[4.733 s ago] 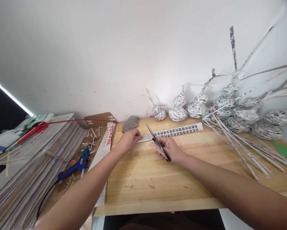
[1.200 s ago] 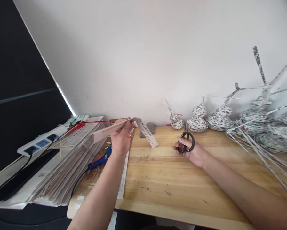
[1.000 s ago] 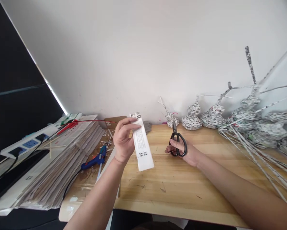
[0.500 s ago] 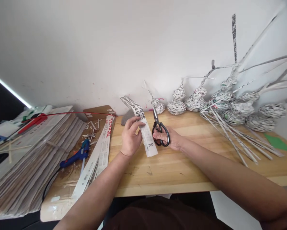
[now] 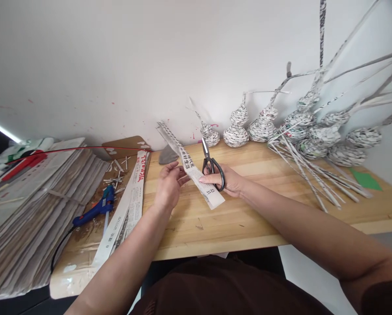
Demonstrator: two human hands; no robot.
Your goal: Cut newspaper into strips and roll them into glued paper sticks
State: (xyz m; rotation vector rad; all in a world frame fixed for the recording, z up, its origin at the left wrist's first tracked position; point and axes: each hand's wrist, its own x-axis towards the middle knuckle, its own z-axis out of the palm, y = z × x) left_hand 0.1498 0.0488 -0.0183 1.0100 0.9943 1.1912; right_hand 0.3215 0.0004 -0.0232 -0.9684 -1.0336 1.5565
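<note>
A pair of black-handled scissors [image 5: 206, 151] points up and away in my right hand [image 5: 230, 180]. The fingers are wrapped round the handles, while the thumb presses the lower part of a folded newspaper strip [image 5: 200, 179] against them. That strip runs slantwise up to the left, its layers parting at the far end. Just left of it is my left hand [image 5: 169, 186], open, with fingers apart and their tips close to the paper's edge. Whether those fingertips touch the strip, I cannot tell.
Several woven paper gourd shapes [image 5: 235, 135] line the wall, with rolled paper sticks [image 5: 309, 175] and green paper [image 5: 366, 179] at right. Leftward lie more newspaper strips [image 5: 130, 197], a blue glue gun [image 5: 97, 210] on cardboard [image 5: 74, 271], and a tall newspaper stack [image 5: 35, 218].
My left hand has loosened from the strip and moved slightly left. My right thumb now pins the strip's lower end, which has swung rightward. The view has shifted a little.
</note>
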